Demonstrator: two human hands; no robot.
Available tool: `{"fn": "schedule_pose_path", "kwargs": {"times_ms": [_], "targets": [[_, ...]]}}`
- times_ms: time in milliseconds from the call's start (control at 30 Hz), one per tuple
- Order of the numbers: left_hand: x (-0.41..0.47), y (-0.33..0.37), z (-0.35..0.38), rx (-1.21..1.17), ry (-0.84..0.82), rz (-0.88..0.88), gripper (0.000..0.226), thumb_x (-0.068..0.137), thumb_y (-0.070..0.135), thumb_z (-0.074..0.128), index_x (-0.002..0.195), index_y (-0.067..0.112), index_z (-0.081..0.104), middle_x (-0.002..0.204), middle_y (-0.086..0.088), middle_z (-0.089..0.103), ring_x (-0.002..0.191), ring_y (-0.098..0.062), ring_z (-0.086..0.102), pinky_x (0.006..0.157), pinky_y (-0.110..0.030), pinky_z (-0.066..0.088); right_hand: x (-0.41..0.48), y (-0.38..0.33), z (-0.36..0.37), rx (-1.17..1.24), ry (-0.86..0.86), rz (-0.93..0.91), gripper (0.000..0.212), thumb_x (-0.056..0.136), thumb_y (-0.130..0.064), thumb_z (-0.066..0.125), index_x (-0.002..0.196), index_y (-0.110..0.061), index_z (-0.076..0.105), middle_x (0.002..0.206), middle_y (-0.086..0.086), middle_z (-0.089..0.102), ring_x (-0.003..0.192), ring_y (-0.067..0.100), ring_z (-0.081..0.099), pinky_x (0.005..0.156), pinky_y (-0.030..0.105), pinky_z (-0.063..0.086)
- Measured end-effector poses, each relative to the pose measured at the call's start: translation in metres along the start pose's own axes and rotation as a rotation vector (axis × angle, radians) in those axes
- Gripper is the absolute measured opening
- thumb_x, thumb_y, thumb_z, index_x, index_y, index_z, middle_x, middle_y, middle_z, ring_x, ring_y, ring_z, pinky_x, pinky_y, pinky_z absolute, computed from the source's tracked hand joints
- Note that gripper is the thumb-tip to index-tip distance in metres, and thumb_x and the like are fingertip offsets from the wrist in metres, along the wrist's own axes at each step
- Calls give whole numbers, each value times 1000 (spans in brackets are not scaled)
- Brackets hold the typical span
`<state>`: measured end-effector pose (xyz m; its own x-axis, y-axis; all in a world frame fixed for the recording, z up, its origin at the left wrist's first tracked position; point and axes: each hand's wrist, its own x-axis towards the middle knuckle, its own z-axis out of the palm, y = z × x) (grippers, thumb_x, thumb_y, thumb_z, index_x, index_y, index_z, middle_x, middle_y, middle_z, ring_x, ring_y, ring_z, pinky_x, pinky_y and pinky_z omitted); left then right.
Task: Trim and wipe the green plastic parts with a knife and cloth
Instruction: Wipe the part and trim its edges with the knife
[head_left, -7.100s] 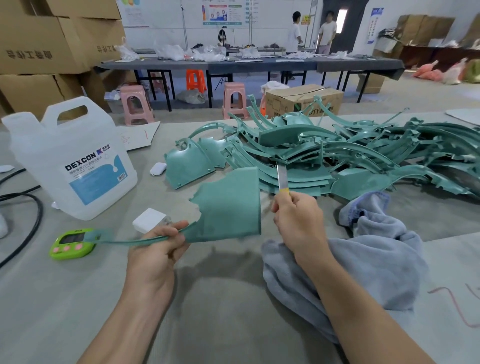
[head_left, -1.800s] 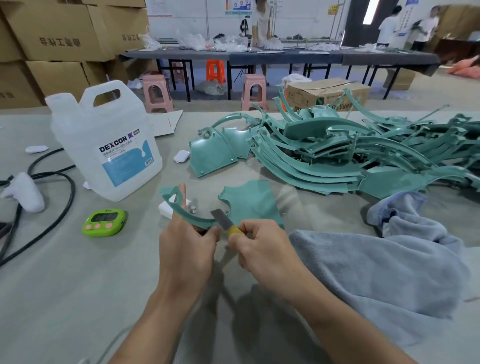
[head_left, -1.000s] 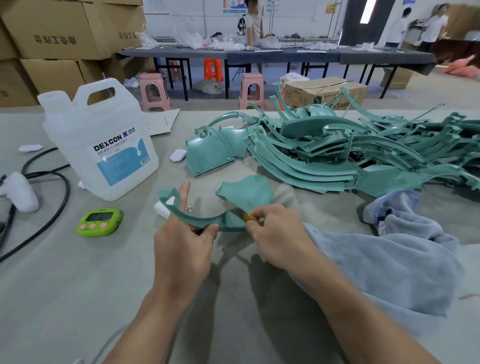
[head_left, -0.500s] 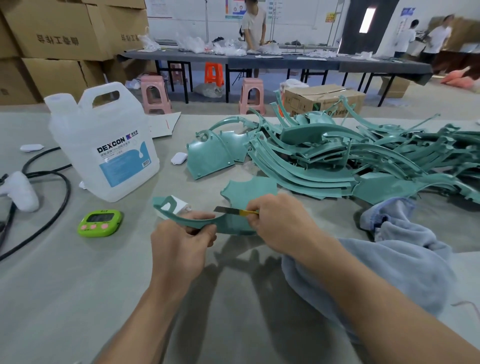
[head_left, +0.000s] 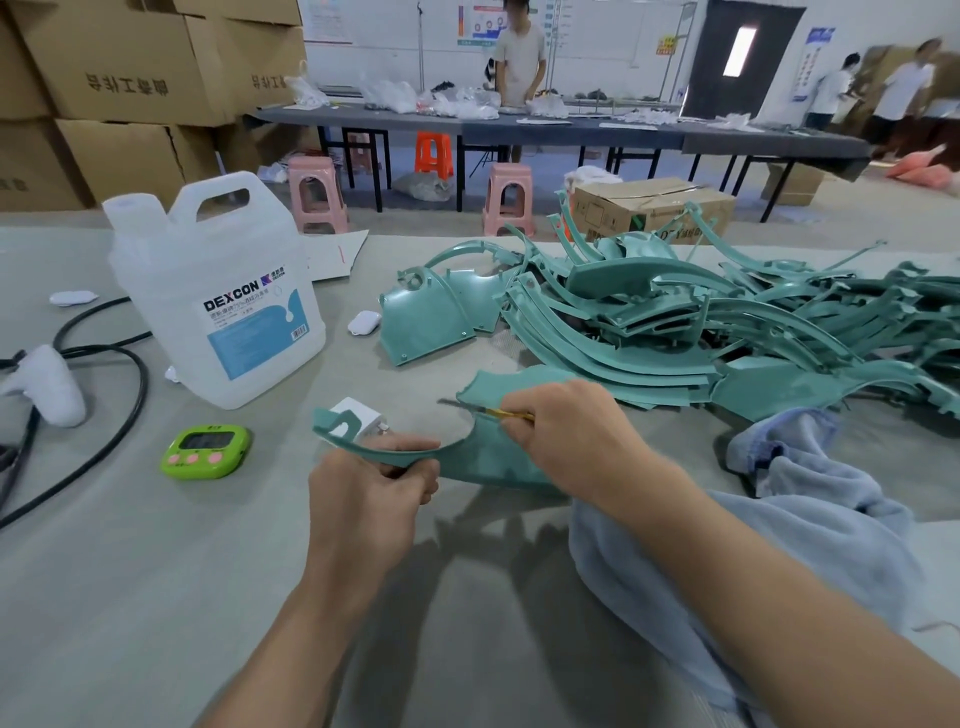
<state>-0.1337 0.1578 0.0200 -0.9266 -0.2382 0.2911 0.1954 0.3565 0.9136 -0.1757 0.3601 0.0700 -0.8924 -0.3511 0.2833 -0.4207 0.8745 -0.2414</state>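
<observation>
A cloth (head_left: 789, 525) lies on the counter (head_left: 130, 571) under the right forearm; the left hand (head_left: 371, 483) grips the green part (head_left: 488, 460) by its narrow arm; its long axis runs left-right, looped tip pointing left; the right hand (head_left: 566, 436), over its broad end, pinches a knife (head_left: 467, 406), blade pointing left; beyond, a jug (head_left: 218, 291) reads DEXCON.

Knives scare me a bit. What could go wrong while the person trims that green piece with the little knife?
1. The knife in the right hand points its blade toward the left hand, which grips the green part close by. A slip could nick those fingers.
2. The left hand holds the part only by its thin curved arm, so it may bend or twist under the blade and get gouged.
</observation>
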Motion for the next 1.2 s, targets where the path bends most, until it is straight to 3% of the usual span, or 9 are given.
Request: {"fn": "schedule_pose_path", "kwargs": {"times_ms": [167, 333, 500, 667, 800, 933, 1100, 1200], "targets": [[2, -3, 2, -49, 3, -53, 39, 77, 0, 79, 74, 39, 77, 64, 7, 74, 59, -13, 72, 66, -40, 64, 1, 5, -13, -43, -47, -18, 23, 95, -29, 60, 79, -13, 63, 64, 6, 55, 67, 28, 51, 65, 42, 48], [4, -4, 2, -37, -6, -34, 35, 73, -2, 76, 77, 33, 79, 64, 4, 73, 59, -17, 71, 64, -43, 63, 13, 7, -26, -70, -66, -16, 24, 97, -28, 56, 78, -15, 62, 63, 6, 56, 65, 28, 50, 62, 40, 48], [5, -5, 1, -51, -17, -41, 39, 76, -4, 76, 76, 35, 77, 64, 3, 73, 59, -18, 71, 66, -44, 63, 12, 13, -33, -78, -155, -70, 28, 96, -25, 60, 69, -20, 57, 58, 2, 52, 58, 20, 43, 61, 38, 46], [6, -5, 2, -76, -14, -44, 42, 76, -5, 77, 76, 36, 78, 65, 3, 74, 58, -15, 71, 64, -39, 64, 11, 17, -32, -52, -74, -78, 26, 99, -27, 58, 75, -17, 63, 59, 1, 53, 59, 22, 46, 62, 41, 49], [7, -9, 3, -99, -13, -62, 47, 77, -3, 77, 78, 44, 79, 65, 0, 73, 60, -21, 71, 66, -47, 63, 7, 20, -27, 53, -133, -65, 29, 95, -24, 63, 70, -11, 57, 59, 8, 47, 55, 17, 32, 58, 39, 42], [7, -9, 3, -88, -23, -23, 36, 69, 10, 73, 81, 43, 79, 65, 1, 73, 60, -20, 70, 64, -49, 62, 16, 21, -22, 224, 23, 87, 23, 93, -25, 63, 72, -17, 66, 56, 4, 54, 48, 12, 39, 50, 31, 38], [6, -9, 2, -98, -22, -21, 35, 67, 14, 73, 80, 46, 78, 67, 2, 73, 61, -20, 70, 63, -51, 62, 24, 20, -15, 198, -20, 155, 29, 94, -25, 61, 65, -21, 59, 51, -2, 51, 51, 17, 45, 51, 33, 39], [6, -8, 2, -95, -29, -29, 36, 66, 14, 72, 79, 48, 78, 65, 2, 72, 59, -19, 70, 63, -50, 62, 25, 25, -14, 187, 14, 208, 26, 94, -24, 60, 68, -17, 60, 55, 5, 56, 55, 25, 50, 52, 34, 40]]}}
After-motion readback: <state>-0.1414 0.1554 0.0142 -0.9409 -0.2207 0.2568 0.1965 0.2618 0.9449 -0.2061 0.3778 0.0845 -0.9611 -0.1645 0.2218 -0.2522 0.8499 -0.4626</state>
